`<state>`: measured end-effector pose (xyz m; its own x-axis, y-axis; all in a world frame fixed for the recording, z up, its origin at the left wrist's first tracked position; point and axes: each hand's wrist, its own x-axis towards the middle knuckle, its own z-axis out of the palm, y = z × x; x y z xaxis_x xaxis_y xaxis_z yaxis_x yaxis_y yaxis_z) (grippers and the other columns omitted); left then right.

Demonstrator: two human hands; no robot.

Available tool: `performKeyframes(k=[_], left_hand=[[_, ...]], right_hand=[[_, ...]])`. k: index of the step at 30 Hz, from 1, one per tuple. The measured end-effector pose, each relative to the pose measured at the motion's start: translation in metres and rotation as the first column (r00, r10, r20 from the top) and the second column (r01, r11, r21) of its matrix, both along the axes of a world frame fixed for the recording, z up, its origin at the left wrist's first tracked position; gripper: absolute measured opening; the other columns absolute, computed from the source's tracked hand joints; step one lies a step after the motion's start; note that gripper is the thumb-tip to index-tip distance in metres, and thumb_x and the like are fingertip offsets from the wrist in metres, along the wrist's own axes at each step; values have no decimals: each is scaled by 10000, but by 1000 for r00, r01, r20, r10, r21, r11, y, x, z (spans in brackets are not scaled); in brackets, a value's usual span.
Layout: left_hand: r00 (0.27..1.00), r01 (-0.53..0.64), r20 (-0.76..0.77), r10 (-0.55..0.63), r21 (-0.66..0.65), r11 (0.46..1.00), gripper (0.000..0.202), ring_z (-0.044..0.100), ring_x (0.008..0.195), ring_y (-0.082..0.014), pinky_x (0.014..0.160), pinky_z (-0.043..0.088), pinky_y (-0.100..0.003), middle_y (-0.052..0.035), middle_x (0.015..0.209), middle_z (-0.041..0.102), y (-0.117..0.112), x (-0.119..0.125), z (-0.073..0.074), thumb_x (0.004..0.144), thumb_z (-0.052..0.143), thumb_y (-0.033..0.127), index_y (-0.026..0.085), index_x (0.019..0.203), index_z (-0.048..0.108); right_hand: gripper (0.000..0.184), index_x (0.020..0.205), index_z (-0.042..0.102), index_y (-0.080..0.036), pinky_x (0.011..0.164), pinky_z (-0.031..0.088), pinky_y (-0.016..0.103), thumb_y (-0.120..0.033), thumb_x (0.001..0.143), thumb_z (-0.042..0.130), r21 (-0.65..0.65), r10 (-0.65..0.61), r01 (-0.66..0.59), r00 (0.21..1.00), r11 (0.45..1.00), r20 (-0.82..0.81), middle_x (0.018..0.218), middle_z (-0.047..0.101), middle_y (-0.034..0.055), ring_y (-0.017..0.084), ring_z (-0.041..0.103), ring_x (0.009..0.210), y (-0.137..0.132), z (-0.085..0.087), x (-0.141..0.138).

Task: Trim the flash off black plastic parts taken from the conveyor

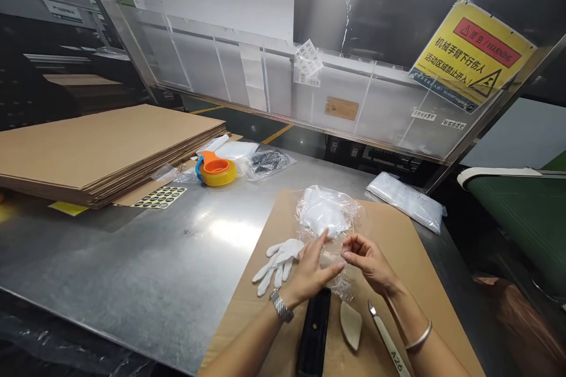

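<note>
Head view, as seen from beside the counter [132, 271]:

Item, one clear plastic bag [354, 207], soft white contents [322, 215] inside; lies on a brown cardboard sheet [398, 247], just ahead of both hands. Handling, by my judgement: very light, limp, slippery, its film easily creased or torn; contents likely soft and hard to break. Best hold: a pinch at the loose near edge, a flat palm steadying the bulk.

Item, left hand [312, 274]: fingers extended, thumb well apart, over the bag's near part. Item, right hand [369, 259]: fingers curled, tips drawn close to the thumb beside the film; whether film is caught between them, I cannot tell.

Containers, further: one flat clear packet [407, 200], right, pale contents, kind unclear; one crumpled clear bag [269, 162], far side, something dark within.

Also on the cardboard: white glove [280, 256], left of the bag; long black piece [313, 330]; beige wedge [351, 326]; slim tool marked A26 [387, 336].

Left, on the counter: cardboard stack [110, 147]; yellow tape roll in an orange holder [216, 171]; sticker sheet [161, 197].
</note>
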<state>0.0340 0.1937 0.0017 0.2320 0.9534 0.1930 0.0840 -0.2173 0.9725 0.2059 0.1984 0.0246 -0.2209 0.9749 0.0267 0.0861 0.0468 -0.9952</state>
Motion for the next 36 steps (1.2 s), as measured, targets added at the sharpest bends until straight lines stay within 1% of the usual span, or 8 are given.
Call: performKeyframes(k=[4, 11, 15, 22, 25, 27, 32, 36], left_hand=[[991, 126, 53, -124, -44, 991, 291, 544, 680, -168, 690, 422, -281, -12, 644, 587, 12, 3, 3, 772, 563, 412, 152, 663, 634], [986, 148, 79, -144, -45, 988, 268, 446, 478, -93, 494, 364, -224, 31, 544, 489, -4, -2, 15, 808, 529, 368, 135, 720, 629], [981, 182, 70, -179, -38, 983, 300, 438, 494, -92, 481, 360, -214, 31, 561, 510, -12, -10, 20, 796, 547, 325, 142, 1015, 643], [994, 109, 17, -109, 2, 994, 353, 493, 570, -127, 555, 416, -259, 11, 609, 540, -25, -23, 13, 807, 532, 355, 169, 1095, 616], [988, -154, 17, 153, 76, 985, 287, 502, 879, -196, 769, 413, -328, -49, 846, 573, -39, -27, 11, 797, 549, 348, 195, 1029, 620], [961, -276, 27, 274, 97, 956, 202, 479, 894, -201, 785, 399, -328, -58, 858, 557, -52, -26, 12, 798, 549, 349, 184, 884, 628], [998, -53, 39, 53, 5, 999, 255, 465, 564, -120, 525, 397, -229, 9, 602, 519, -76, -18, 12, 768, 586, 401, 161, 681, 573], [992, -103, 69, 106, -50, 993, 346, 427, 535, -98, 517, 386, -211, 33, 549, 439, -79, -21, 1, 842, 467, 408, 166, 595, 464]], right_hand=[[374, 987, 592, -191, 620, 383, 235, -406, 698, 691, -3, 23, -23, 1000, 1000, 8, 710, 499, -31, 106, 475, 662, -6, 2, 6], [255, 797, 668, -163, 636, 347, 251, -413, 755, 639, 28, 117, -123, 983, 992, 144, 696, 529, -7, 123, 440, 674, -21, 18, 11], [286, 738, 614, -154, 616, 344, 241, -435, 788, 593, 9, 177, -180, 973, 984, 145, 664, 506, -19, 111, 430, 649, -31, 24, 7], [313, 714, 504, -160, 555, 334, 221, -450, 744, 616, 19, 159, -163, 978, 986, 135, 642, 467, -35, 91, 406, 593, -47, 22, -8], [261, 693, 495, -164, 540, 311, 219, -393, 750, 605, 75, 103, -120, 976, 990, 192, 617, 432, -45, 90, 381, 580, -56, 24, -16], [193, 685, 504, -164, 560, 306, 225, -318, 766, 586, 132, 35, -69, 969, 989, 244, 619, 433, -42, 94, 381, 592, -63, 26, -23], [103, 654, 516, -170, 596, 307, 227, -163, 728, 586, 228, -47, -33, 941, 973, 336, 662, 472, -28, 108, 410, 650, -80, 27, -43], [158, 648, 483, -172, 519, 316, 207, -231, 752, 585, 197, -48, -18, 944, 980, 328, 590, 441, -46, 91, 398, 560, -79, 20, -46]])
